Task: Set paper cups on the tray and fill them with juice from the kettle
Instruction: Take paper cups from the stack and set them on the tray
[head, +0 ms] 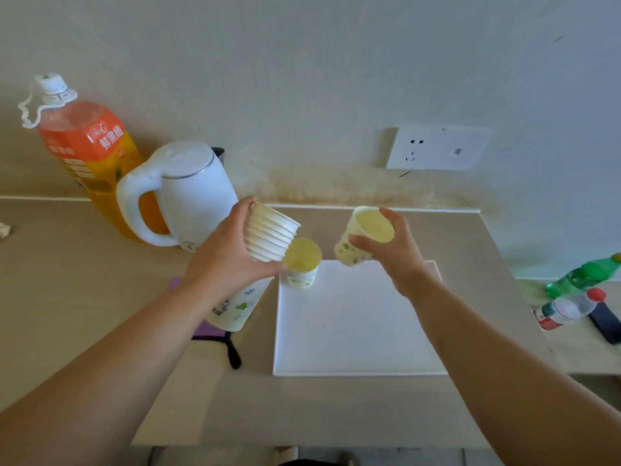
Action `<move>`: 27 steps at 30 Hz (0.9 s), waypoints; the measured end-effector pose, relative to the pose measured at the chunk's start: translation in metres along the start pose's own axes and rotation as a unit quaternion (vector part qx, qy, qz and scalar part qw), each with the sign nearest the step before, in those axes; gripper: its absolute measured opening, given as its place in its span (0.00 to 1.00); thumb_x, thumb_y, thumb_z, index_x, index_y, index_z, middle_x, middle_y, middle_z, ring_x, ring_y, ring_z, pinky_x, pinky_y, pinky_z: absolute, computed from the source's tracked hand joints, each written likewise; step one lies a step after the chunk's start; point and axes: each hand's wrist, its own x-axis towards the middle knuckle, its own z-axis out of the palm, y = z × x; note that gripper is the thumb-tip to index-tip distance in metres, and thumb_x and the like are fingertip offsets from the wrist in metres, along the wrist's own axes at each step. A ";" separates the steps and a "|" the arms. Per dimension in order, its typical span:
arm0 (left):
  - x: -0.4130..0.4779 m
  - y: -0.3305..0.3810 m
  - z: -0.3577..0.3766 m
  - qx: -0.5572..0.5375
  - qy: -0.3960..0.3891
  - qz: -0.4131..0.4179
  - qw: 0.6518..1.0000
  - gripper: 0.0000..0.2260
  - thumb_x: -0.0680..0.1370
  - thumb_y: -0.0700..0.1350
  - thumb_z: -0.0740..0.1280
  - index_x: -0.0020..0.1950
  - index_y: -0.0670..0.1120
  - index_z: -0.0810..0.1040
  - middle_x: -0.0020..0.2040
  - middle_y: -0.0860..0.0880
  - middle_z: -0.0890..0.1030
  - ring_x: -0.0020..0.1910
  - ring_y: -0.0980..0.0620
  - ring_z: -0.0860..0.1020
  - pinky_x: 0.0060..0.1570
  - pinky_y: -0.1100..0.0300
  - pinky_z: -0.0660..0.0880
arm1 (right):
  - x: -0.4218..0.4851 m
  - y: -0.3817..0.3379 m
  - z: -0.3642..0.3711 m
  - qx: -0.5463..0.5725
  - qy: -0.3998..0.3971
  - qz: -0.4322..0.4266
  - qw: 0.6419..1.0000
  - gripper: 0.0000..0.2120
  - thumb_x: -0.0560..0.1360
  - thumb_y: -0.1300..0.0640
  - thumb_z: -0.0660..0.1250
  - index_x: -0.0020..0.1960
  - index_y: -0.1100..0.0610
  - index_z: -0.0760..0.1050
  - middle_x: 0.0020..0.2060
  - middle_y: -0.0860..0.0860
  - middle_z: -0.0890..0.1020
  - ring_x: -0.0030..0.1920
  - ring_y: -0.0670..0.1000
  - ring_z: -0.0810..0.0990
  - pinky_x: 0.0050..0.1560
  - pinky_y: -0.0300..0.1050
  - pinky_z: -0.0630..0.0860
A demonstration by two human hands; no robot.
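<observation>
A white tray [356, 331] lies flat on the beige counter. One paper cup [302, 264] with green print stands upright in the tray's far left corner. My left hand [225, 260] grips a stack of nested paper cups [268, 238], tilted with its rims toward the upper right, just above that cup. My right hand [393, 250] holds a single paper cup [363, 235] tilted in the air over the tray's far edge. The white kettle [181, 193] stands at the back left, handle toward me.
A large orange juice bottle [84, 153] stands behind the kettle. A purple item with a black strap [232, 351] lies under my left wrist. Green and clear bottles [578, 294] and a dark phone [605, 322] lie at the right. A wall socket [437, 148] is behind.
</observation>
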 end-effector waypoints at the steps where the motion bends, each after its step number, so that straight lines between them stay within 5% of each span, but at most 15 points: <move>1: -0.001 -0.003 0.002 -0.010 0.000 -0.006 1.000 0.48 0.61 0.54 0.80 0.74 0.55 0.56 0.65 0.52 0.71 0.60 0.50 0.73 0.58 0.53 0.71 | -0.001 0.013 0.000 -0.044 -0.001 0.004 0.999 0.39 0.65 0.61 0.78 0.70 0.51 0.63 0.60 0.50 0.73 0.60 0.51 0.74 0.60 0.47 0.73; 5: -0.006 -0.006 0.007 -0.048 0.012 -0.017 0.999 0.48 0.62 0.52 0.80 0.74 0.55 0.56 0.59 0.55 0.70 0.56 0.53 0.73 0.55 0.57 0.71 | -0.001 0.048 0.004 -0.103 -0.023 -0.013 0.994 0.43 0.64 0.62 0.79 0.73 0.54 0.60 0.61 0.49 0.71 0.62 0.50 0.71 0.59 0.43 0.68; 16: -0.015 -0.012 0.010 -0.063 0.026 -0.033 0.997 0.48 0.63 0.53 0.80 0.74 0.57 0.54 0.62 0.57 0.67 0.62 0.52 0.72 0.60 0.50 0.72 | 0.011 0.090 0.014 -0.157 -0.047 -0.007 0.986 0.52 0.61 0.60 0.81 0.76 0.51 0.54 0.64 0.50 0.71 0.65 0.52 0.72 0.66 0.55 0.70; 20: -0.017 -0.012 0.012 -0.059 0.021 -0.042 0.997 0.48 0.63 0.53 0.80 0.74 0.57 0.54 0.62 0.56 0.68 0.61 0.52 0.72 0.60 0.51 0.72 | 0.015 0.099 0.012 -0.201 -0.027 -0.034 0.979 0.37 0.62 0.61 0.80 0.67 0.54 0.67 0.54 0.47 0.76 0.57 0.52 0.76 0.56 0.48 0.73; 27: -0.015 -0.007 0.011 -0.051 0.022 -0.035 0.998 0.48 0.63 0.52 0.80 0.75 0.57 0.53 0.62 0.58 0.66 0.62 0.52 0.71 0.59 0.53 0.71 | 0.032 0.109 0.015 -0.277 -0.035 -0.025 0.960 0.29 0.63 0.51 0.78 0.60 0.54 0.72 0.51 0.50 0.80 0.53 0.53 0.76 0.47 0.43 0.69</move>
